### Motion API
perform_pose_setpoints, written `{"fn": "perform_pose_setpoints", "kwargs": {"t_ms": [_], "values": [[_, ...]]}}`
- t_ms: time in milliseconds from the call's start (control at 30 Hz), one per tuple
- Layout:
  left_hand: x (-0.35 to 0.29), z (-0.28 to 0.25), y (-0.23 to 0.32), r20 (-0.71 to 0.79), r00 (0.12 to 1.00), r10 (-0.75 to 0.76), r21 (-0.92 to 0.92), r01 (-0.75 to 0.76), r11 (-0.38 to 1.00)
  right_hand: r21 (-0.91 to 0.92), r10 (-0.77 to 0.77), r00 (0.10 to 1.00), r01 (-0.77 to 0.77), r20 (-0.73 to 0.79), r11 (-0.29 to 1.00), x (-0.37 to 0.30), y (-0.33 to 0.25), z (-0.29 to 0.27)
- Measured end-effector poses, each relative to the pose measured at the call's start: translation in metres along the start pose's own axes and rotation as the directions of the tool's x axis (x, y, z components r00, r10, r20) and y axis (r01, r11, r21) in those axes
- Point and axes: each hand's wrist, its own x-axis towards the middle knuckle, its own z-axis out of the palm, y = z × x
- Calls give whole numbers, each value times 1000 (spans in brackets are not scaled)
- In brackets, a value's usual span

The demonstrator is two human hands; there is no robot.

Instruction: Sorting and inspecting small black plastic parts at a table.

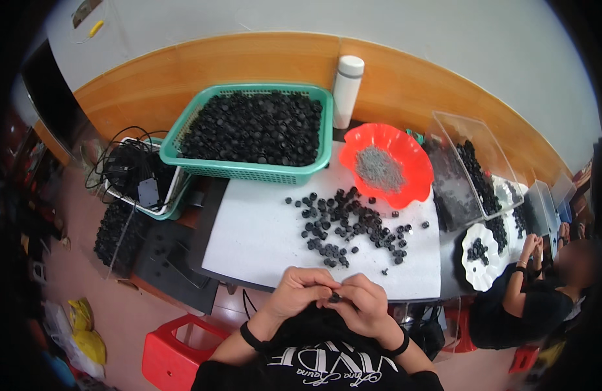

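Your two hands meet low in the centre of the frame, just below the near edge of the white table top (262,241). Your left hand (301,290) and your right hand (363,303) both curl inward, fingers closed, and pinch one small black cap (335,298) between their fingertips. The cap sits right where the two sets of fingertips touch, mostly hidden by them, so you see only a dark sliver of it.

Just above your hands, in the middle of the frame, a scatter of loose black caps (350,225) lies on the white top. Above that, a green basket (314,171) heaped with black caps stands upper centre, and a red scalloped bowl (418,179) of grey bits sits to its right.
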Motion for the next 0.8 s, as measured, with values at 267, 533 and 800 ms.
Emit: {"fn": "perform_pose_setpoints", "kwargs": {"t_ms": [267,533,800], "values": [[-10,6,5,-20,996,-86,105,87,991,104,227,946,-256,232,961,11,-12,-16],[-19,-13,26,-286,951,116,223,-52,973,356,448,847,-528,286,771,166,-23,-2],[-28,-23,32,-367,925,104,232,-17,973,-174,262,915,-217,308,961,150,29,-1]]}}
